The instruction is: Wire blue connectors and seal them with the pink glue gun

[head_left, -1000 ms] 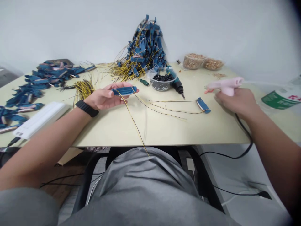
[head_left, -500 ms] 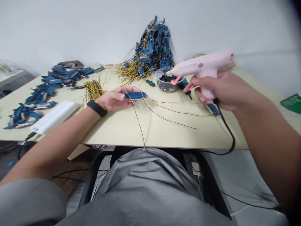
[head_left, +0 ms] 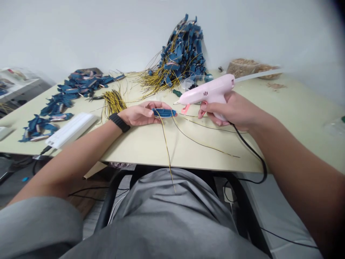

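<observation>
My left hand is closed around a small blue plastic part, holding it level above the table. Two thin yellow-and-black wires trail from that part, one down over my lap and one across the tabletop to the right. In my right hand is a pale pink hot glue gun, gripped by its handle with fingers at the coral trigger. A glue stick juts from its back. Its nozzle points left, just above and right of the blue part, apart from it.
A tall heap of blue parts with wires stands against the wall. More blue parts spread along the left, near a wire bundle and a white power strip-like box. A clear tub sits behind the glue gun; its black cord hangs over the table edge.
My right hand has brought the glue gun left and down, close to the blue part. My left hand keeps its hold on the part. The view has shifted slightly.
</observation>
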The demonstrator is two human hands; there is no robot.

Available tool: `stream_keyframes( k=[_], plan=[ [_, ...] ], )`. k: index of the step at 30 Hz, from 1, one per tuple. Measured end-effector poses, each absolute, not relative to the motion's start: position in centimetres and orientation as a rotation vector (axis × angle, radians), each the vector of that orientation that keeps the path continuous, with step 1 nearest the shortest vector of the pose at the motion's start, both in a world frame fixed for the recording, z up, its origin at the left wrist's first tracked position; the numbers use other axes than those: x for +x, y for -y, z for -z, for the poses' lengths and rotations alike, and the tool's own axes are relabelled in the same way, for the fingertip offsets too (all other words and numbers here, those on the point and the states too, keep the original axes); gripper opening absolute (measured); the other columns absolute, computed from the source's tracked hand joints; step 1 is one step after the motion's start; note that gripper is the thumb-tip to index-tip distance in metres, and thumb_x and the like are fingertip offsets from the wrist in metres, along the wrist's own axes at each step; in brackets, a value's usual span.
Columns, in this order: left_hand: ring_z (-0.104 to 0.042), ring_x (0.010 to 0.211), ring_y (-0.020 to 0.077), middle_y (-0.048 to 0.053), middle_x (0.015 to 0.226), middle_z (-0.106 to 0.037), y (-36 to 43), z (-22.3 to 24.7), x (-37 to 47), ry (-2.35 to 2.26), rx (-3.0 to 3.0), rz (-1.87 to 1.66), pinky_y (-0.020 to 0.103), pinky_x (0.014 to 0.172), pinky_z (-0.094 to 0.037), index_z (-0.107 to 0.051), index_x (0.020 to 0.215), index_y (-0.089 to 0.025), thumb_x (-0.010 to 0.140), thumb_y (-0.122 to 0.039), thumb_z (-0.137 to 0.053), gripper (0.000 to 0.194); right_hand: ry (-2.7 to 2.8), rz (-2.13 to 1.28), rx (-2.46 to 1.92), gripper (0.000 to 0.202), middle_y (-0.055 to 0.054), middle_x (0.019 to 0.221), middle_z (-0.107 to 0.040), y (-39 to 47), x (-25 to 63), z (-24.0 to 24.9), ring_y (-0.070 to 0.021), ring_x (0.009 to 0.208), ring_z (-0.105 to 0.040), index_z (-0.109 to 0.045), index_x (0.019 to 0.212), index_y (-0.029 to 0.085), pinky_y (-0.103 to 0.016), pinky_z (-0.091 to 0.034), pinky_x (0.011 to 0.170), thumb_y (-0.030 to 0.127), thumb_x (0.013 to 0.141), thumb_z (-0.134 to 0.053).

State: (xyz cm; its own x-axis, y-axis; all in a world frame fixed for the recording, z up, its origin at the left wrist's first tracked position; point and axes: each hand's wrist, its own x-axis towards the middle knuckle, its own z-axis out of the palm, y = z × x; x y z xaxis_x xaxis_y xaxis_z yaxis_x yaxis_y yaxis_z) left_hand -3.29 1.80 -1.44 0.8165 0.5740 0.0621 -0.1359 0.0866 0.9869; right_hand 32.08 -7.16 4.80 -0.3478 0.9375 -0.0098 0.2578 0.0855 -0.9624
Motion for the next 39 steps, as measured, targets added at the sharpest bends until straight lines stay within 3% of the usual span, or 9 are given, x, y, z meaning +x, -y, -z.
stream_keyframes(
  k=[6, 13, 24, 31, 39],
  plan=[
    [-0.091, 0.101, 0.0238, 0.02, 0.138, -0.093, -2.0, 1.8, -3.1, -0.384, 1.378, -0.529, 0.027, 0.09, -0.074, -0.095, 0.128, -0.016, 0.067, -0.05, -0.118, 0.074, 1.756, -1.191, -1.254, 0.023, -0.004, 0.078, -0.075, 8.0, 31.3, -5.1, -0.0108, 0.049, -0.048, -0.078, 0.094, 0.023, -0.029, -0.03, 0.039, 0.032, 0.095, -0.099],
    [-0.091, 0.1, 0.0265, 0.019, 0.128, -0.094, -2.1, 2.0, -3.2, -0.423, 1.41, -0.544, 0.031, 0.09, -0.074, -0.096, 0.126, -0.018, 0.062, -0.05, -0.118, 0.074, 1.877, -1.09, -1.303, 0.026, 0.002, 0.057, -0.056, 8.7, 31.2, -5.5, -0.0148, 0.05, -0.045, -0.079, 0.089, 0.024, -0.032, -0.037, 0.046, 0.041, 0.093, -0.098],
    [-0.088, 0.093, 0.0238, 0.019, 0.119, -0.094, -2.1, 2.0, -2.7, -0.425, 1.427, -0.537, 0.029, 0.086, -0.07, -0.095, 0.124, -0.015, 0.064, -0.063, -0.117, 0.079, 1.939, -0.998, -1.364, 0.024, -0.001, 0.055, -0.057, 8.9, 30.9, -5.5, -0.0163, 0.051, -0.047, -0.08, 0.08, 0.023, -0.034, -0.04, 0.051, 0.034, 0.099, -0.089],
    [-0.089, 0.096, 0.0265, 0.018, 0.125, -0.093, -2.0, 2.1, -2.7, -0.441, 1.456, -0.55, 0.032, 0.086, -0.07, -0.096, 0.122, -0.018, 0.065, -0.066, -0.115, 0.078, 1.882, -1.037, -1.346, 0.035, -0.001, 0.063, -0.059, 8.9, 30.6, -5.4, -0.0164, 0.054, -0.047, -0.071, 0.08, 0.026, -0.034, -0.043, 0.049, 0.036, 0.092, -0.102],
    [-0.087, 0.097, 0.027, 0.018, 0.123, -0.093, -2.1, 2.1, -3.0, -0.475, 1.456, -0.547, 0.035, 0.089, -0.071, -0.094, 0.124, -0.017, 0.065, -0.064, -0.114, 0.079, 1.906, -0.954, -1.443, 0.027, -0.003, 0.059, -0.06, 9.0, 30.5, -5.5, -0.018, 0.055, -0.049, -0.073, 0.077, 0.026, -0.034, -0.04, 0.051, 0.032, 0.096, -0.09]
  ],
)
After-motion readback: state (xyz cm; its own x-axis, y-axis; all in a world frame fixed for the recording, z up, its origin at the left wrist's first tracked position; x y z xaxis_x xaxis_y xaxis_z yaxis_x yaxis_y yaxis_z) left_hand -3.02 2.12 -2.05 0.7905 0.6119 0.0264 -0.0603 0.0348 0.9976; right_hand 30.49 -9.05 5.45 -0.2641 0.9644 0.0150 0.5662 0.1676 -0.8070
